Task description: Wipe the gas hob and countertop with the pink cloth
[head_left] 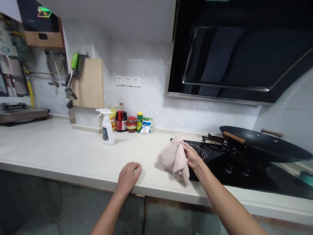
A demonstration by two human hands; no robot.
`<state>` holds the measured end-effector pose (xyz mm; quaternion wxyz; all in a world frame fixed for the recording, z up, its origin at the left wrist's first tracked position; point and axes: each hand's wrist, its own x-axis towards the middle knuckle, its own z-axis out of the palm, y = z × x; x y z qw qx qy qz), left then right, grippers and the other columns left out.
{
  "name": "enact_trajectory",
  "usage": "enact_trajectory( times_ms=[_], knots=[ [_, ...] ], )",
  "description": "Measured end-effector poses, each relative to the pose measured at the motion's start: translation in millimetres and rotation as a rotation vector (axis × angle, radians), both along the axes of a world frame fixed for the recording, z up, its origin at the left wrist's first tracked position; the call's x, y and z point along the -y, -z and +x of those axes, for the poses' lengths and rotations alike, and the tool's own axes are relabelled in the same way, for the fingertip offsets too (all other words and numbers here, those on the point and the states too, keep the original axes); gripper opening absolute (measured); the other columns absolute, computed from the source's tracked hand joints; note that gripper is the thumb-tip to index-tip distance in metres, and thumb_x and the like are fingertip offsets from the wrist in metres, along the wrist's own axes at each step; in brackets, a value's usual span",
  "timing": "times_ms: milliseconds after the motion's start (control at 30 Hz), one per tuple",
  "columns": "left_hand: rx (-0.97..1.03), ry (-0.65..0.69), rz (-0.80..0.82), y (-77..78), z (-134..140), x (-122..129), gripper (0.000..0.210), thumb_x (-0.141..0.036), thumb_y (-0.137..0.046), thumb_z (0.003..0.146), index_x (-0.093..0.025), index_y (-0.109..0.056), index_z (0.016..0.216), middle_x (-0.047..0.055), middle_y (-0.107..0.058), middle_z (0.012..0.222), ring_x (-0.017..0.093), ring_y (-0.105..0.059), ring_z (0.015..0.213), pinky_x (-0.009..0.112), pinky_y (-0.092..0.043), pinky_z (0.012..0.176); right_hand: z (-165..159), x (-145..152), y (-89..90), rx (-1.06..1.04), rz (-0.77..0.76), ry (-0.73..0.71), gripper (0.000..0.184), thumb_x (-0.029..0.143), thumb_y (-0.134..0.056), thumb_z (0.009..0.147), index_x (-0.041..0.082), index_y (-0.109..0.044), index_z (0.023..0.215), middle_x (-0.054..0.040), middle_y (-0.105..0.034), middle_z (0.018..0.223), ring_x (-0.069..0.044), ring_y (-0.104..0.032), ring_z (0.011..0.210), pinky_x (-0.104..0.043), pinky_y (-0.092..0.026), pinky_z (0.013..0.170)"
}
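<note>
A pale pink cloth (pixel 173 156) hangs bunched from my right hand (pixel 192 155), whose fingers pinch its upper right side. The cloth is over the counter at the left edge of the black gas stove (pixel 215 163), covering part of it. My left hand (pixel 129 176) rests near the counter's front edge, to the left of the cloth. Its fingers are loosely curled down and no object shows in them. Farther back and to the left, a white spray bottle (pixel 107 130) stands upright on the white counter (pixel 61 143).
A large wok (pixel 264 143) with wooden handles sits on the stove's right, under a black range hood (pixel 227 58). Along the wall stand a dark sauce bottle (pixel 121 119), a red-lidded jar (pixel 131 124) and seasoning packets (pixel 146 127). A cutting board (pixel 90 83) hangs at left.
</note>
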<state>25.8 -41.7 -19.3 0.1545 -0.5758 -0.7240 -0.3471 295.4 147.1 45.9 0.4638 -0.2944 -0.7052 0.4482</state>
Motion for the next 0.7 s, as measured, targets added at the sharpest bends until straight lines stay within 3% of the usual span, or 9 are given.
enact_trajectory(
  times_ms=[167,300,400,533,633,700],
  knots=[
    [0.005,0.003,-0.013,-1.3,1,-1,0.026,-0.03,-0.048,0.095,-0.023,-0.073,0.09,0.006,-0.076,0.095,0.022,-0.066,0.096,0.034,-0.046,0.086,56,-26,7.8,0.164,-0.036,0.291,0.03,0.051,-0.056,0.079,0.023,-0.059,0.09,-0.0066,-0.068,0.086,-0.022,-0.066,0.081,-0.034,-0.052,0.07],
    [-0.008,-0.005,-0.024,-1.1,1,-3,0.025,-0.032,-0.049,0.094,-0.024,-0.073,0.09,0.005,-0.076,0.097,0.023,-0.065,0.097,0.034,-0.046,0.087,74,-26,6.9,0.315,0.081,0.42,0.024,0.04,-0.049,0.082,0.023,-0.063,0.091,-0.0083,-0.069,0.096,-0.024,-0.065,0.096,-0.038,-0.051,0.088],
    [-0.012,-0.013,-0.035,-0.5,1,-4,0.025,-0.032,-0.049,0.094,-0.024,-0.073,0.09,0.005,-0.076,0.096,0.023,-0.065,0.097,0.034,-0.046,0.087,53,-9,3.6,0.407,0.212,0.314,0.025,0.038,-0.054,0.082,0.022,-0.068,0.096,-0.0084,-0.068,0.111,-0.024,-0.062,0.108,-0.039,-0.045,0.102],
    [-0.014,0.004,-0.041,-1.0,0,-2,0.025,-0.031,-0.048,0.095,-0.023,-0.072,0.091,0.005,-0.076,0.098,0.023,-0.065,0.098,0.034,-0.046,0.088,20,27,10.4,0.704,0.375,0.013,0.04,0.048,-0.064,0.084,0.026,-0.072,0.118,-0.0097,-0.064,0.135,-0.029,-0.053,0.131,-0.047,-0.033,0.115],
    [-0.027,0.013,-0.044,-2.2,0,0,0.025,-0.031,-0.048,0.096,-0.023,-0.071,0.09,0.005,-0.075,0.096,0.022,-0.065,0.097,0.034,-0.046,0.087,26,43,17.8,0.998,0.386,-0.119,0.06,0.059,-0.056,0.091,0.029,-0.059,0.143,-0.0108,-0.042,0.16,-0.035,-0.032,0.15,-0.055,-0.017,0.122],
    [-0.033,0.01,-0.048,-2.9,1,1,0.025,-0.032,-0.048,0.096,-0.024,-0.071,0.09,0.004,-0.075,0.095,0.022,-0.065,0.097,0.033,-0.045,0.087,46,43,18.4,1.043,0.327,-0.145,0.069,0.064,-0.052,0.092,0.03,-0.048,0.152,-0.0084,-0.029,0.166,-0.033,-0.023,0.154,-0.053,-0.012,0.124]
  ],
)
